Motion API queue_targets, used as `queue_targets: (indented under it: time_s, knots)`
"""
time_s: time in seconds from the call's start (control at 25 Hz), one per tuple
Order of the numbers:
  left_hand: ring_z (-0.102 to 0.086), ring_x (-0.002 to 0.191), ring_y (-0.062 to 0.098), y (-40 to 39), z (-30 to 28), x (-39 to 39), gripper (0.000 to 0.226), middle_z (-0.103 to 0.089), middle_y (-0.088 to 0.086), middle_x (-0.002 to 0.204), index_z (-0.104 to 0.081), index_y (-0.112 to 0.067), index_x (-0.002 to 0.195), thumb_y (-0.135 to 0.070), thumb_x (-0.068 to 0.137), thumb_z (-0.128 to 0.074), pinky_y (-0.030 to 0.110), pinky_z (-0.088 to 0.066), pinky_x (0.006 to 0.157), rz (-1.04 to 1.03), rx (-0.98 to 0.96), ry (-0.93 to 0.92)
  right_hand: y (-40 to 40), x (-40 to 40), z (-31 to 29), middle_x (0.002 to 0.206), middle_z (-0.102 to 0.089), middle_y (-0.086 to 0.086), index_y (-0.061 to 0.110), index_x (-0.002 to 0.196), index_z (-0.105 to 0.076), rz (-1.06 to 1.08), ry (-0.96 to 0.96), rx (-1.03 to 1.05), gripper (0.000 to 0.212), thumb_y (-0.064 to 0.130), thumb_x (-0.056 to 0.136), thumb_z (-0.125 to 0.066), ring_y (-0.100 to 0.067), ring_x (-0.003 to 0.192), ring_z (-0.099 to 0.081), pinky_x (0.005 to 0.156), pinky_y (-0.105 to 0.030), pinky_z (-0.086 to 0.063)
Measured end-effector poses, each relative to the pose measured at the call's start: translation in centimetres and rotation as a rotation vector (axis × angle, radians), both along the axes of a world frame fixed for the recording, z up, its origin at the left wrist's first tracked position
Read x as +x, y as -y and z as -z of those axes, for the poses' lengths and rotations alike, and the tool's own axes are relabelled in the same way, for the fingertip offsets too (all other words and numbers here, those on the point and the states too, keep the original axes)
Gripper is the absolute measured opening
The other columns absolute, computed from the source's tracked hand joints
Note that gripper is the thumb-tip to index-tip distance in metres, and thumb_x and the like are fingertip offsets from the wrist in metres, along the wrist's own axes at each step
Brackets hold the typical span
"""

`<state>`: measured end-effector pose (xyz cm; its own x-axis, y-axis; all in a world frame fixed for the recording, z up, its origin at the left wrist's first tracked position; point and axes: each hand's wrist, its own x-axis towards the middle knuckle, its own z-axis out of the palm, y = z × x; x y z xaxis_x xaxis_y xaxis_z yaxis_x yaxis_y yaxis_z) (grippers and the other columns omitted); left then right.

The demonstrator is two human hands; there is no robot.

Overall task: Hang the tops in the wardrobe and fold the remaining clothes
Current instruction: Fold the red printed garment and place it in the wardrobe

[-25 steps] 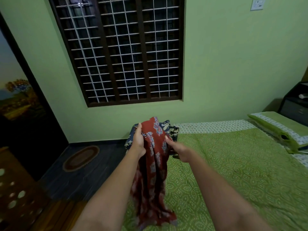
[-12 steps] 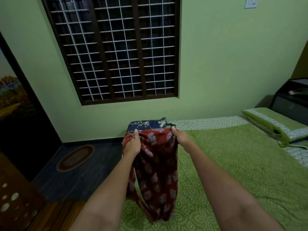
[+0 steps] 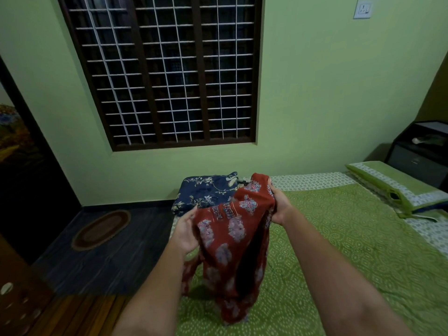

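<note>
Both hands hold a red printed garment (image 3: 232, 229) up over the near corner of the bed (image 3: 339, 238): the right hand (image 3: 281, 209) grasps its upper edge with fingers curled round the cloth, and the left hand (image 3: 186, 229) grips the opposite edge lower down, so the top line slopes up toward the right. The step in hand looks like finding the garment's proper edges before hanging or folding it. To do that well, the hands should level out, work along the top edge until each pinches a matching corner or shoulder, then draw apart so the cloth hangs flat and its shape can be read; a gentle shake would free the twisted lower part. Whether it is a top or something else cannot be told yet, since the cloth is bunched. It is rust red with pale bluish floral motifs and a band of denser pattern near the top; it looks thin and limp, drooping in loose folds with a dark opening showing down the middle, and its lower end trails down to the green bedcover. Just beyond it, at the far corner of the bed, lies a folded dark blue floral cloth (image 3: 206, 190), partly hidden behind the raised red fabric
</note>
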<state>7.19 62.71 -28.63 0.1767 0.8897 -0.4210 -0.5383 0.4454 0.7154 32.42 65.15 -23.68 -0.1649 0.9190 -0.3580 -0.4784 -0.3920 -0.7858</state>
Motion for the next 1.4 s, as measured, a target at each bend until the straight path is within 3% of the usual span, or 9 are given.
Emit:
queue_targets:
  time_s: [0.24,0.4,0.48,0.64,0.76,0.92,1.08,1.24,1.4]
  knots:
    - [-0.067,0.093,0.036,-2.2,2.0,-3.5,0.048,-0.068,0.021,0.107,-0.066,-0.004,0.106,-0.038,0.075,-0.076,0.052,-0.053,0.082,-0.366,-0.081,-0.004,-1.4,2.6,2.6,0.109,-0.068,-0.021,0.006,0.113,-0.063,0.146,-0.004,-0.032,0.062,0.060,0.094,-0.037,-0.035,0.100,-0.064,0.080,-0.047,-0.052]
    - [-0.064,0.091,0.034,-2.4,3.8,-6.6,0.047,-0.062,0.019,0.118,-0.051,-0.006,0.131,-0.017,0.088,-0.065,0.050,-0.053,0.076,-0.306,-0.236,-0.188,-2.0,5.6,6.3,0.105,-0.066,-0.021,-0.004,0.104,-0.063,0.155,1.050,0.096,0.055,0.045,0.100,-0.037,-0.034,0.102,-0.062,0.088,-0.038,-0.048]
    - [-0.061,0.101,0.033,-2.6,4.0,-7.4,0.059,-0.056,0.022,0.126,-0.039,-0.013,0.141,-0.006,0.088,-0.064,0.049,-0.050,0.084,-0.458,-0.194,-0.229,-1.5,6.1,6.8,0.100,-0.064,-0.018,-0.007,0.103,-0.063,0.162,1.245,0.117,0.052,0.038,0.102,-0.038,-0.034,0.102,-0.060,0.080,-0.035,-0.042]
    - [-0.060,0.079,0.019,-4.0,-0.6,-7.9,0.042,-0.060,0.015,0.109,-0.045,-0.014,0.121,-0.007,0.086,-0.067,0.033,-0.053,0.071,-0.538,0.085,-0.312,-4.2,8.4,1.8,0.096,-0.067,-0.017,0.000,0.096,-0.068,0.339,0.730,0.135,0.042,0.040,0.094,-0.056,-0.035,0.103,-0.062,0.091,-0.039,-0.048]
    - [-0.064,0.090,0.021,-6.8,-4.8,-9.1,0.034,-0.064,0.011,0.103,-0.046,-0.010,0.117,-0.017,0.089,-0.064,0.032,-0.053,0.080,-0.364,0.202,-0.199,-6.1,10.2,-1.7,0.104,-0.069,-0.010,0.006,0.111,-0.066,0.172,0.384,0.221,0.046,0.043,0.083,-0.069,-0.024,0.094,-0.064,0.088,-0.037,-0.050]
    - [-0.054,0.048,0.008,-7.7,-2.9,-8.4,0.020,-0.066,0.001,0.068,-0.053,-0.014,0.109,-0.018,0.092,-0.061,0.016,-0.037,0.040,-0.400,0.095,-0.485,-3.7,9.2,1.6,0.087,-0.062,-0.005,0.015,0.084,-0.063,0.074,0.550,0.182,0.015,0.024,0.094,-0.058,-0.012,0.067,-0.061,0.059,-0.024,-0.048]
    - [-0.062,0.096,0.037,-6.8,-3.1,-9.5,0.035,-0.061,0.018,0.108,-0.045,-0.011,0.123,-0.015,0.093,-0.060,0.037,-0.049,0.083,-0.563,0.293,-0.889,-3.7,10.0,1.4,0.080,-0.054,0.001,0.018,0.078,-0.051,0.274,0.548,0.144,0.024,0.025,0.101,-0.046,-0.013,0.070,-0.050,0.062,-0.026,-0.041]
    - [-0.055,0.075,0.025,-5.4,-7.5,-7.2,0.025,-0.056,0.006,0.087,-0.036,-0.014,0.125,-0.017,0.100,-0.043,0.036,-0.042,0.064,-0.684,0.523,-1.407,-4.1,8.9,-2.2,0.081,-0.055,-0.005,0.017,0.087,-0.055,0.493,0.890,0.413,0.021,0.025,0.101,-0.043,-0.018,0.071,-0.051,0.053,-0.021,-0.041]
    - [-0.053,0.069,0.026,-5.3,-10.1,-6.0,0.028,-0.055,0.009,0.084,-0.029,-0.022,0.130,-0.018,0.102,-0.032,0.038,-0.043,0.063,-0.629,0.584,-1.546,-3.8,8.4,-4.0,0.104,-0.062,-0.010,0.011,0.109,-0.059,0.715,0.952,0.524,0.027,0.028,0.102,-0.040,-0.022,0.097,-0.056,0.074,-0.029,-0.038]
